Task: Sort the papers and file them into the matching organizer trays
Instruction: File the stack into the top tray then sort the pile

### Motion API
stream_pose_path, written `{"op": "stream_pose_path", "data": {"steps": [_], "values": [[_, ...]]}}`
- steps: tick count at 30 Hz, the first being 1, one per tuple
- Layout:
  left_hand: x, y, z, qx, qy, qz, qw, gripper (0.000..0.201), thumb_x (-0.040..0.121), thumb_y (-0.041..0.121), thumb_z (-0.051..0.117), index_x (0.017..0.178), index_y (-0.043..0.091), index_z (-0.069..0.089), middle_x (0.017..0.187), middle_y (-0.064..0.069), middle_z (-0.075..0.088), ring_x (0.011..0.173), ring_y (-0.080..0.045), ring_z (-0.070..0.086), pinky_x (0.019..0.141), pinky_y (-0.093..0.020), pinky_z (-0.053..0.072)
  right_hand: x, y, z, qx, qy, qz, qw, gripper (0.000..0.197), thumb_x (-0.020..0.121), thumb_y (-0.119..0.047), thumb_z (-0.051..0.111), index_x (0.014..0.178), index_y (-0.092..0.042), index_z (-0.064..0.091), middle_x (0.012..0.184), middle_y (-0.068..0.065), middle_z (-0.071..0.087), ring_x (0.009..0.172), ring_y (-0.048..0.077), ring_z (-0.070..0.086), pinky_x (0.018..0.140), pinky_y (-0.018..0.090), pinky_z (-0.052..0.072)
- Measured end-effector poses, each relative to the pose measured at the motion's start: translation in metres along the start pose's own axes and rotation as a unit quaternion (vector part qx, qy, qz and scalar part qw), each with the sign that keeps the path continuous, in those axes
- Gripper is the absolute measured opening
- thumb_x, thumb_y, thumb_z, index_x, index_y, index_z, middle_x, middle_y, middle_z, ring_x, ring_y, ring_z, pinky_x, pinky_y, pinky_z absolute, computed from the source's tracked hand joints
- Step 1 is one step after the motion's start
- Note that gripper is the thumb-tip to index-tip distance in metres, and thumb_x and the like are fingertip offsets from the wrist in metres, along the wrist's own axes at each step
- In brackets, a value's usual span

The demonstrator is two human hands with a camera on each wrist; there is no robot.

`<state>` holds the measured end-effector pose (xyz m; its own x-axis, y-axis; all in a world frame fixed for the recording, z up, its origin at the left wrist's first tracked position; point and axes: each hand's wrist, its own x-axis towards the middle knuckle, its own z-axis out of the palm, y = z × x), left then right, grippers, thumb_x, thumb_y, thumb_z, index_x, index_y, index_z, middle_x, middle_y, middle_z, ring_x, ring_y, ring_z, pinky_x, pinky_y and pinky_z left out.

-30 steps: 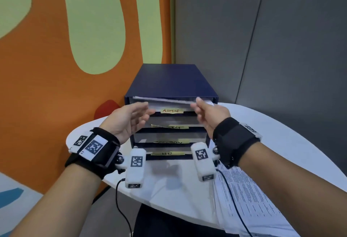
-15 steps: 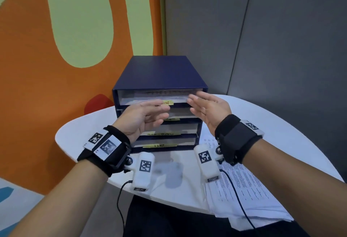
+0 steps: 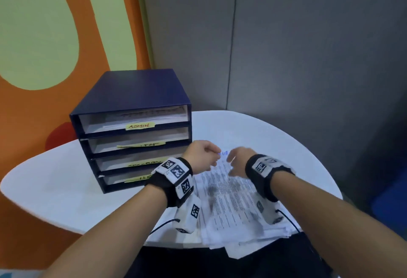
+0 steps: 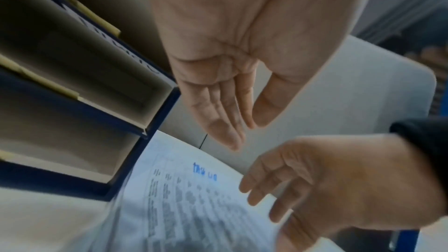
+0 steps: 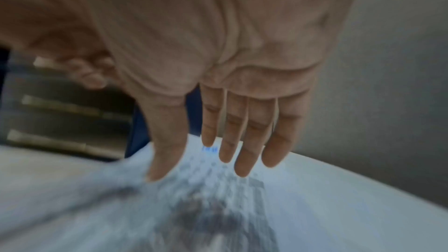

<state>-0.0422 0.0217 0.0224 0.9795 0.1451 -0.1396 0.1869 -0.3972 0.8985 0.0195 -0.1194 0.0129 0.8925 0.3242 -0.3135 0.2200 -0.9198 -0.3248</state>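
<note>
A dark blue organizer (image 3: 132, 92) with four stacked trays stands at the table's left. Its yellow labels include ADMIN (image 3: 140, 126) on the top tray, which holds papers. To its right lies a stack of printed papers (image 3: 231, 200), the top sheet headed in blue ink. My left hand (image 3: 204, 156) hovers over the stack's far left corner, fingers straight and holding nothing (image 4: 244, 131). My right hand (image 3: 236, 163) hangs just above the top sheet (image 5: 218, 208) with fingers extended downward (image 5: 198, 160). I cannot tell whether either hand touches the paper.
The white round table (image 3: 55, 185) has bare surface left of and in front of the organizer. The stack overhangs the table's near edge. An orange and green wall is behind on the left, grey panels on the right. Cables hang from the wrist cameras.
Both hands have left the ADMIN tray and come down and right to the paper stack. The sheet they pushed in stays in the top tray.
</note>
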Motion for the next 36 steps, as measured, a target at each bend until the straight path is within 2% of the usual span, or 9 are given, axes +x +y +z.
{"op": "stream_pose_path", "data": {"steps": [2,4,8,11,14,18,24,29,36], "values": [[0.015,-0.011,0.011,0.132,-0.004,0.016,0.991,0.026,0.091,0.009,0.057,0.115,0.016,0.065,0.114,-0.004,0.067,0.095,-0.018,0.064,0.076,-0.028,0.052,0.0,0.011,0.011,-0.139,-0.068,-0.004,0.988,0.072,0.069,-0.033,0.081,0.132,-0.024,0.048,0.128,0.001,0.057,0.106,0.022,0.062,0.088,0.035,0.052],[0.027,-0.019,0.015,0.244,-0.013,0.02,0.969,0.038,0.091,0.013,0.056,0.129,0.02,0.057,0.131,-0.002,0.058,0.111,-0.021,0.06,0.087,-0.027,0.049,0.002,0.019,0.025,-0.204,-0.106,-0.005,0.973,0.084,0.057,-0.042,0.086,0.13,-0.024,0.048,0.127,0.002,0.058,0.104,0.026,0.062,0.086,0.041,0.053],[0.052,-0.027,0.02,0.337,-0.005,0.005,0.942,0.062,0.089,0.011,0.057,0.147,0.017,0.035,0.148,-0.009,0.041,0.13,-0.028,0.047,0.103,-0.036,0.044,-0.004,0.026,0.035,-0.22,-0.091,-0.028,0.971,0.066,0.071,-0.029,0.08,0.128,-0.017,0.047,0.125,0.007,0.055,0.106,0.029,0.061,0.076,0.037,0.049],[0.067,-0.031,0.026,0.366,0.002,-0.019,0.93,0.073,0.088,0.011,0.057,0.152,0.011,0.021,0.15,-0.014,0.035,0.136,-0.031,0.038,0.11,-0.042,0.038,-0.005,0.027,0.031,-0.189,-0.105,-0.035,0.976,0.059,0.082,-0.021,0.073,0.133,-0.01,0.045,0.132,0.012,0.052,0.117,0.031,0.055,0.087,0.038,0.046],[0.076,-0.032,0.033,0.402,-0.005,-0.045,0.915,0.072,0.086,0.012,0.057,0.148,0.011,0.021,0.135,-0.016,0.046,0.123,-0.034,0.047,0.098,-0.043,0.047,-0.009,0.027,0.03,-0.172,-0.097,-0.03,0.98,0.066,0.076,-0.023,0.079,0.131,-0.01,0.045,0.129,0.012,0.053,0.116,0.033,0.055,0.091,0.043,0.047],[0.077,-0.032,0.039,0.454,0.019,-0.042,0.89,0.053,0.085,0.016,0.059,0.133,0.009,0.036,0.126,-0.015,0.048,0.115,-0.033,0.05,0.088,-0.04,0.047,-0.006,0.031,0.031,-0.185,-0.094,-0.046,0.977,0.059,0.079,-0.023,0.075,0.129,-0.009,0.048,0.126,0.012,0.057,0.112,0.03,0.058,0.08,0.034,0.046],[0.075,-0.036,0.035,0.457,0.059,0.04,0.886,0.027,0.091,0.012,0.052,0.117,0.013,0.057,0.121,-0.01,0.052,0.109,-0.029,0.053,0.088,-0.038,0.05,-0.005,0.033,0.034,-0.173,-0.086,-0.043,0.98,0.05,0.085,-0.022,0.068,0.129,-0.008,0.049,0.124,0.01,0.057,0.111,0.028,0.058,0.077,0.032,0.043],[0.066,-0.044,0.024,0.412,0.046,0.042,0.909,0.014,0.094,0.011,0.045,0.1,0.015,0.057,0.1,-0.009,0.064,0.086,-0.027,0.062,0.07,-0.033,0.05,-0.009,0.03,0.036,-0.173,-0.087,-0.035,0.981,0.056,0.074,-0.027,0.08,0.12,-0.009,0.053,0.115,0.009,0.062,0.102,0.029,0.062,0.079,0.036,0.05],[0.056,-0.056,0.015,0.414,0.003,0.071,0.908,0.037,0.089,-0.001,0.049,0.112,0.021,0.067,0.104,-0.005,0.071,0.09,-0.024,0.066,0.077,-0.037,0.059,-0.014,0.027,0.038,-0.174,-0.073,-0.019,0.982,0.049,0.07,-0.026,0.082,0.108,-0.01,0.056,0.102,0.009,0.063,0.094,0.031,0.065,0.083,0.043,0.054]]}}
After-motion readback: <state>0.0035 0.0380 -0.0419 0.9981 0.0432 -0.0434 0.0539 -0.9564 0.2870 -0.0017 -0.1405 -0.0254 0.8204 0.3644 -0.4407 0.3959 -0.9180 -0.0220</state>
